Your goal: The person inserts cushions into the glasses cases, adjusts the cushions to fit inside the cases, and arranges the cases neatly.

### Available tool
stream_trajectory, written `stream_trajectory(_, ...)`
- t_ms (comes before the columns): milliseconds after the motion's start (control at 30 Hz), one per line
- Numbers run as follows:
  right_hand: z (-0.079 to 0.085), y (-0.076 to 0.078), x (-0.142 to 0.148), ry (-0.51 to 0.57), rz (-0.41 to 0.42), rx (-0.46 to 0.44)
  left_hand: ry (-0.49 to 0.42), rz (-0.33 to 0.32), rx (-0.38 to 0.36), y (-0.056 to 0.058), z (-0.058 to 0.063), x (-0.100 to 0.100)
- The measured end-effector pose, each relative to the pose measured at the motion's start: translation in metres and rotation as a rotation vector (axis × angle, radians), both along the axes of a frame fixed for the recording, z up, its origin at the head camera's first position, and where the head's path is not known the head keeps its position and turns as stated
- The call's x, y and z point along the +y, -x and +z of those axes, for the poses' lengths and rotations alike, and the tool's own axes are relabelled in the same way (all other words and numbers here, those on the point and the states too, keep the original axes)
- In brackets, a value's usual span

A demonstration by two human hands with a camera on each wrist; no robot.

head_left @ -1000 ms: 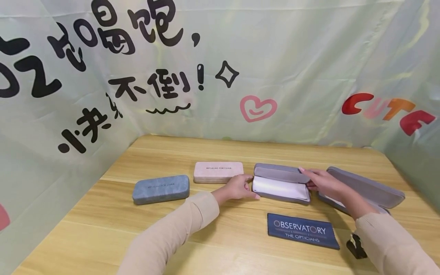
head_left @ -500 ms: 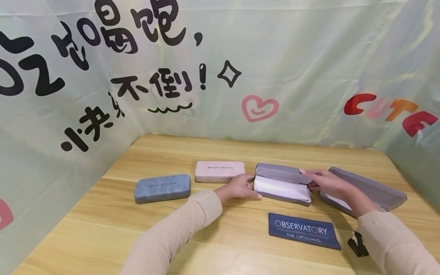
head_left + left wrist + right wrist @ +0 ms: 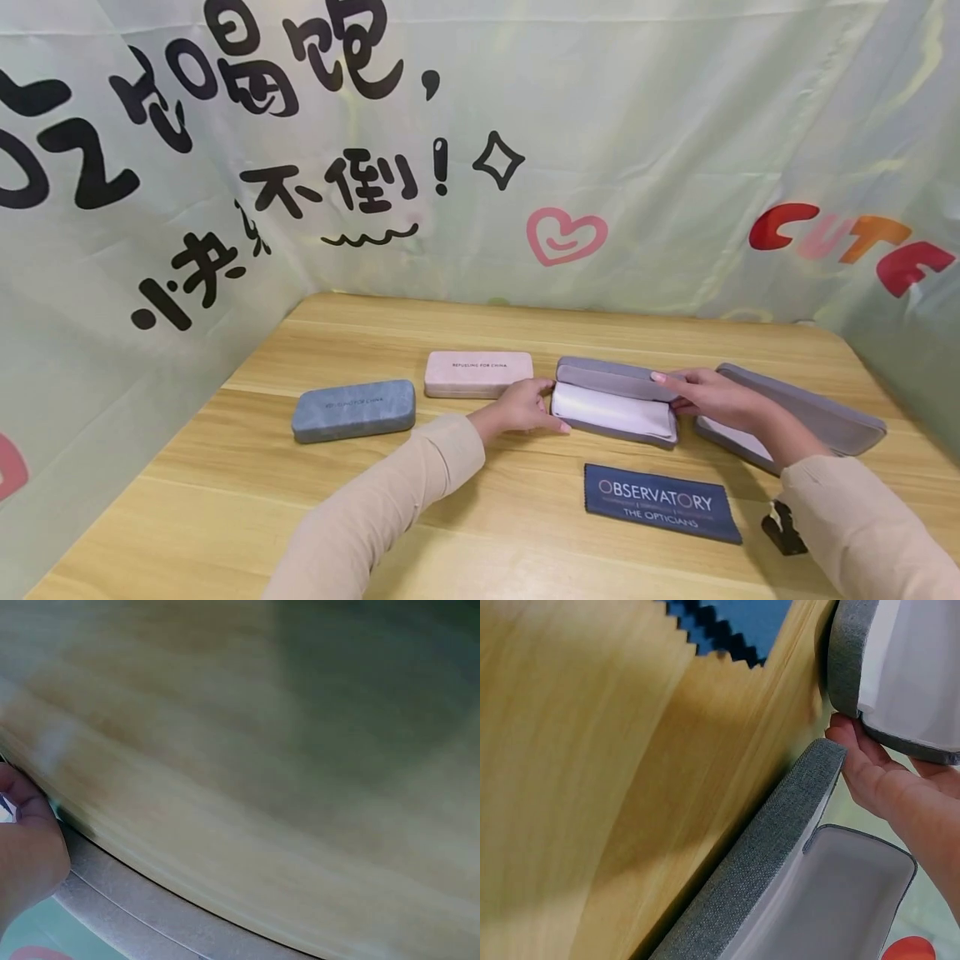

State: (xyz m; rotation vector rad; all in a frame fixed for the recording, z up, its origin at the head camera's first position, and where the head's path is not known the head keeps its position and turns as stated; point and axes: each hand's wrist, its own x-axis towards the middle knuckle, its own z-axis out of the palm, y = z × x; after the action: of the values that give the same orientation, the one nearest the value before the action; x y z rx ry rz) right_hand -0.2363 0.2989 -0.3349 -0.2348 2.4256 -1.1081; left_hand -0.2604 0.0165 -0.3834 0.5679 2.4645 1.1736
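A grey-lavender glasses case lies open on the table with a folded white cloth in its base. My left hand grips its left end, index finger at the rear corner and thumb at the front corner. At the right end, my right hand holds the case, thumb against the raised lid and the other fingers low at the side. In the right wrist view, the fingers of the right hand are partly hidden behind the case. The left wrist view shows only part of the left hand.
A second open grey glasses case sits under the right forearm. To the left lie a closed pink case and a closed blue case. A navy cleaning cloth lies in front, with a small black object by the right sleeve.
Both hands and the glasses case stay practically in place. The view shifts slightly.
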Motion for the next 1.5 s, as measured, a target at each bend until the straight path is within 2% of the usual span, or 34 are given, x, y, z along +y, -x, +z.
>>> stream_trajectory(333,0.004,0.002,-0.002,-0.022,0.038,0.027,0.046,-0.002,-0.002,0.002,0.001,0.001)
stream_trajectory(567,0.002,0.001,-0.002,-0.005,0.036,0.035,0.027,-0.009,0.007,0.002,-0.001,0.000)
stream_trajectory(1067,-0.003,-0.007,-0.002,-0.068,0.009,0.212,-0.026,0.033,0.007,0.000,0.000,-0.001)
stream_trajectory(1233,-0.005,-0.010,-0.006,-0.068,0.006,0.236,-0.035,0.043,0.002,-0.001,0.000,-0.001)
stream_trajectory(1500,-0.008,-0.016,-0.008,-0.051,0.032,0.261,-0.054,0.014,0.003,-0.002,0.000,-0.002)
